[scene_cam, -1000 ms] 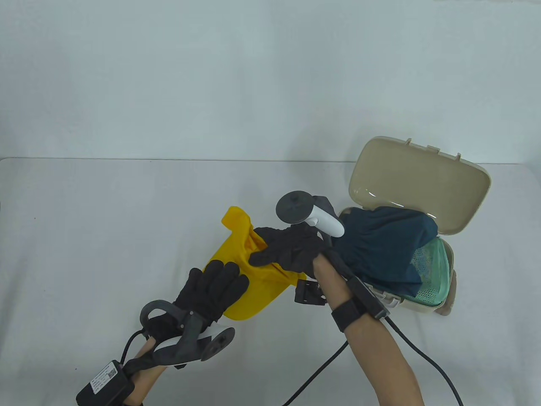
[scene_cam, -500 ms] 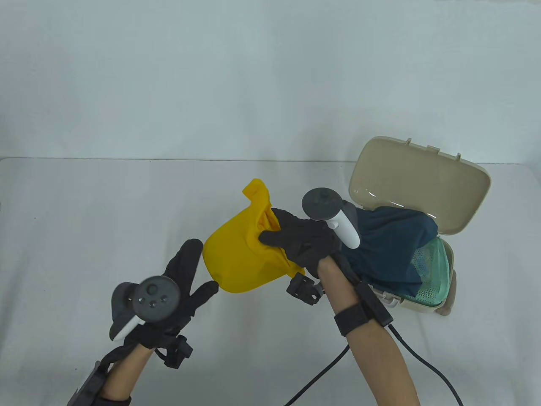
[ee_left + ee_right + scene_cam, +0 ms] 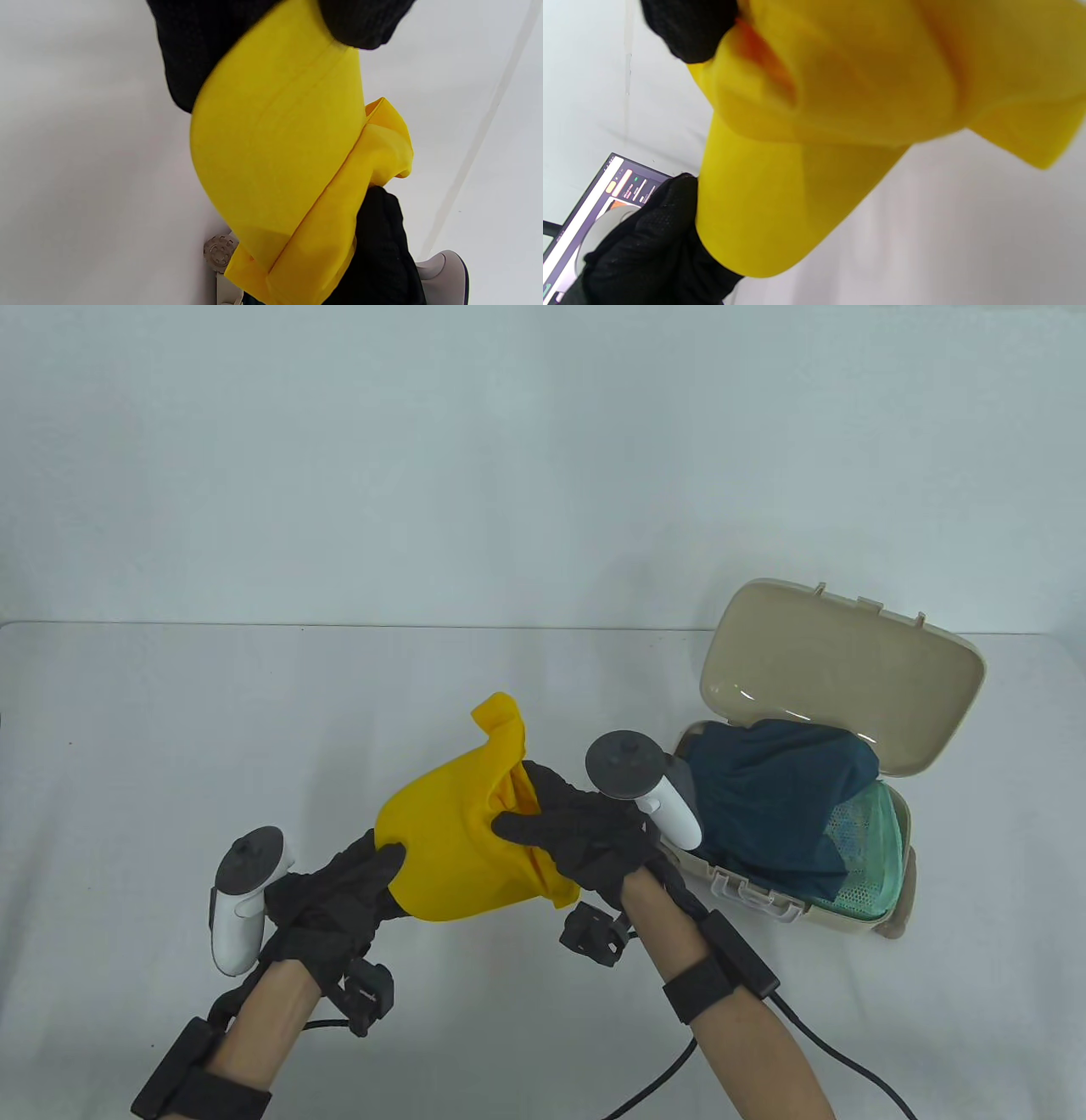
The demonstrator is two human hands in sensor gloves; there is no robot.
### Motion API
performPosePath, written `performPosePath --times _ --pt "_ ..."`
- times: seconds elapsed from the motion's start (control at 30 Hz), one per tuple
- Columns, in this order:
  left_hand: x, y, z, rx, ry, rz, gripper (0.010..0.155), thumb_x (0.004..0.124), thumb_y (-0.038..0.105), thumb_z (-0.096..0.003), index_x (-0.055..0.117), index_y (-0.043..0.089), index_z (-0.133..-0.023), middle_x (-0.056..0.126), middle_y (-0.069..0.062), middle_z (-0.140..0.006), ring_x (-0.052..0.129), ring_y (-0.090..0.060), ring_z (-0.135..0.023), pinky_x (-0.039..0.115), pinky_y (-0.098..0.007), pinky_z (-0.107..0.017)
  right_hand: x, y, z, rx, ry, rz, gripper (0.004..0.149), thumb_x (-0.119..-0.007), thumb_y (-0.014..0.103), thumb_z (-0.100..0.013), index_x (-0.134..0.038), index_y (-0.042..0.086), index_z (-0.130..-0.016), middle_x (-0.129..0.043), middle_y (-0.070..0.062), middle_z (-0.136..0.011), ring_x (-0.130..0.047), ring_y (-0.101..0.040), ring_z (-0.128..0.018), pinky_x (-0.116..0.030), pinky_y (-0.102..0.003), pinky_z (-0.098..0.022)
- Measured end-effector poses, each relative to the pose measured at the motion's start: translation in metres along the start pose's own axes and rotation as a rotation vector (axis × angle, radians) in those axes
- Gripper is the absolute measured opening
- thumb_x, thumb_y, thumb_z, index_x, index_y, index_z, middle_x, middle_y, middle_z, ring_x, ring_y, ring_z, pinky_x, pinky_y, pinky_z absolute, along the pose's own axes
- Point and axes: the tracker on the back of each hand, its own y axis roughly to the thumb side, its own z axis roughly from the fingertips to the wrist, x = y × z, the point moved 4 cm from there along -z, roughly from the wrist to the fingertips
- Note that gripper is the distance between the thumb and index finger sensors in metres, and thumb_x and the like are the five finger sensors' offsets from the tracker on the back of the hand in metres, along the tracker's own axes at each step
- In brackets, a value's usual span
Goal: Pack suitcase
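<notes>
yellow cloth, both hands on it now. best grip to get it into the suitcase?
Probably keep the bunched end of the yellow cloth: the right hand grips those gathered folds from the suitcase side. The left hand holds the smooth rounded end from below-left, supporting the limp bulge.

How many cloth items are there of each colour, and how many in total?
Yellow cloth, held by the left hand and right hand: 1
Dark blue garment in the suitcase: 1
Green mesh item in the suitcase: 1
Total: 3

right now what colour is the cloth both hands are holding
Bright yellow: the cloth shows best in the table view, held between left hand and right hand.
</notes>
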Motion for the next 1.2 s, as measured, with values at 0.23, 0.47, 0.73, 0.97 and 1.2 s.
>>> performPosePath --times 0.23,0.47,0.73,0.97,1.2 --pt "-0.016 0.006 0.002 0.03 0.049 -0.018 0.051 0.066 0.033 -0.056 0.059 0.01 -0.101 0.088 0.001 -0.088 0.103 -0.018 -0.076 0.087 -0.036 -0.061 0.033 0.008 0.008 -0.076 -0.092 0.265 0.092 -0.068 0.062 -0.048 -0.031 0.006 -0.111 -0.062 -0.019 -0.109 -0.084 -0.038 -0.088 -0.076 -0.054 -0.06" --pt "-0.02 0.009 0.002 0.037 0.127 -0.155 0.05 0.065 0.033 -0.056 0.059 0.012 -0.101 0.087 0.001 -0.09 0.102 -0.019 -0.078 0.086 -0.035 -0.063 0.031 0.001 0.013 -0.144 -0.205 0.446 0.095 -0.061 0.067 -0.048 -0.033 0.002 -0.111 -0.056 -0.024 -0.112 -0.072 -0.048 -0.095 -0.07 -0.057 -0.063" --pt "-0.002 0.012 0.0 0.077 0.04 -0.171 0.05 0.065 0.033 -0.0559 0.058 0.015 -0.102 0.085 0.002 -0.092 0.099 -0.019 -0.082 0.084 -0.036 -0.065 -0.017 0.001 -0.004 -0.027 -0.008 0.222 0.113 -0.057 0.075 -0.045 -0.017 -0.01 -0.108 -0.046 -0.032 -0.114 -0.067 -0.058 -0.096 -0.065 -0.065 -0.065" --pt "0.01 0.005 -0.006 0.069 -0.069 -0.07 0.05 0.064 0.033 -0.0561 0.056 0.015 -0.103 0.084 0.002 -0.093 0.099 -0.018 -0.082 0.083 -0.036 -0.066 -0.033 0.007 -0.011 0.123 0.078 -0.144 0.104 -0.068 0.064 -0.049 -0.017 -0.002 -0.11 -0.055 -0.021 -0.112 -0.073 -0.046 -0.098 -0.064 -0.063 -0.068" --pt "0.014 0.006 -0.006 0.054 -0.07 -0.113 0.053 0.066 0.033 -0.0559 0.057 0.012 -0.104 0.085 0.0 -0.094 0.099 -0.019 -0.083 0.083 -0.036 -0.067 -0.026 0.003 -0.002 0.111 -0.012 -0.214 0.057 -0.076 0.039 -0.052 -0.059 0.01 -0.099 -0.086 0.003 -0.091 -0.1 -0.017 -0.073 -0.084 -0.041 -0.059"
